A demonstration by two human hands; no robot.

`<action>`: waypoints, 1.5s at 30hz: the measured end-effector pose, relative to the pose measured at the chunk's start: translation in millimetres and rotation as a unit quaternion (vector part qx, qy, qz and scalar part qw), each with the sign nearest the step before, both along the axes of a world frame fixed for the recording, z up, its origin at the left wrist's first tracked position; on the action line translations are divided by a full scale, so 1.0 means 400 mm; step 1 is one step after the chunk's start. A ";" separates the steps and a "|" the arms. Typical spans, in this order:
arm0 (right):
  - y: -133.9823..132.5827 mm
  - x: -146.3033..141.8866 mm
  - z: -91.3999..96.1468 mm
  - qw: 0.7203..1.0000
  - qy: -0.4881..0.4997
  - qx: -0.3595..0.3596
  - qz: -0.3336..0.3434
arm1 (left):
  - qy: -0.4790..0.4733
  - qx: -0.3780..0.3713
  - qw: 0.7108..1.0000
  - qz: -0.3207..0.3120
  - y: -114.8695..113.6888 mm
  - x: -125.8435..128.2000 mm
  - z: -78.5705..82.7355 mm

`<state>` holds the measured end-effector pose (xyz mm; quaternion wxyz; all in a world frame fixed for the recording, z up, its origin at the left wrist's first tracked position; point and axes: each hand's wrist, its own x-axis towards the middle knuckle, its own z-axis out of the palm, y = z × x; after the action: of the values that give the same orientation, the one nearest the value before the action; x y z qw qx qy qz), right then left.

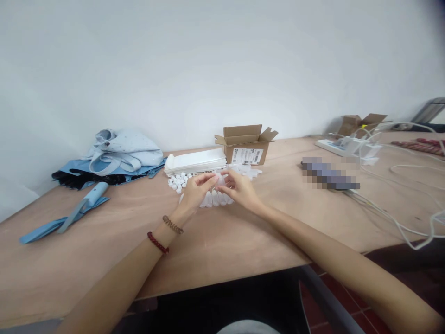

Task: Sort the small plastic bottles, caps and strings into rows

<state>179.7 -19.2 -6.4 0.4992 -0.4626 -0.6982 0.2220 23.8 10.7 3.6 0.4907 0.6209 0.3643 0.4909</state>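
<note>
My left hand (197,189) and my right hand (239,186) meet over the middle of the table. Between their fingers is a small translucent plastic bottle (221,181), partly covered by the fingers. My left fingertips pinch its upper end, and my right thumb and fingers close around its side. Just below the hands, several similar bottles (215,199) are lined up side by side. A pile of small white caps (178,182) lies to the left of my left hand. More clear plastic pieces (248,170) are heaped behind my right hand.
Behind the hands are a stack of white flat packets (196,160) and an open cardboard box (243,144). A blue umbrella (95,195) and a light cloth bag (125,148) lie left. At right are a blurred-out object (328,175), a power strip (330,147) and white cables (392,221).
</note>
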 end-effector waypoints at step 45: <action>0.073 0.170 0.063 0.969 -0.192 -0.058 -0.146 | 0.317 0.348 0.882 0.034 0.034 0.168 -0.009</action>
<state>247.6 10.1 18.6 0.3554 -0.6216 -0.6917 0.0937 91.0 24.5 0.1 0.0845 0.8614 0.3269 0.3794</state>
